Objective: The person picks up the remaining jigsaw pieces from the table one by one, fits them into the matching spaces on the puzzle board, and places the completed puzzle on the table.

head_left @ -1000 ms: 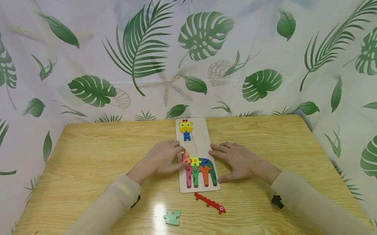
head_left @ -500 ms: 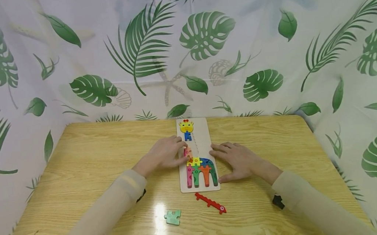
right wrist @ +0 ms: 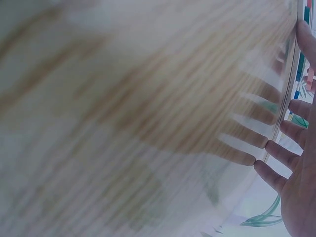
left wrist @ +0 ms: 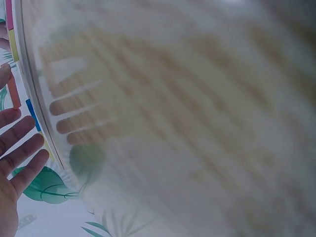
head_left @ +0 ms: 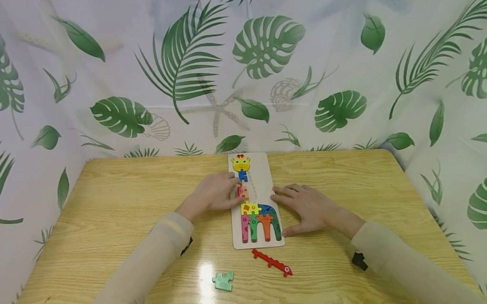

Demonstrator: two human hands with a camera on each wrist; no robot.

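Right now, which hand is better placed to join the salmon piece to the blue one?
Left, I'd judge: the left hand pinches the salmon piece, just below the blue piece. The right hand rests at the right edge of the board, perhaps better suited to steadying it.

Red piece [head_left: 271, 261]: a round white mark with a small sign is carried at its lower right end, low in the middle of the frame; the sign cannot be read.
Salmon piece [head_left: 243, 193]: a small round mark is shown, mid-frame; too small to be read.
Yellow piece [head_left: 256, 211]: a ringed mark is seen, just below mid-frame; likewise unreadable.
Wrist views: no lettering or number can be read.
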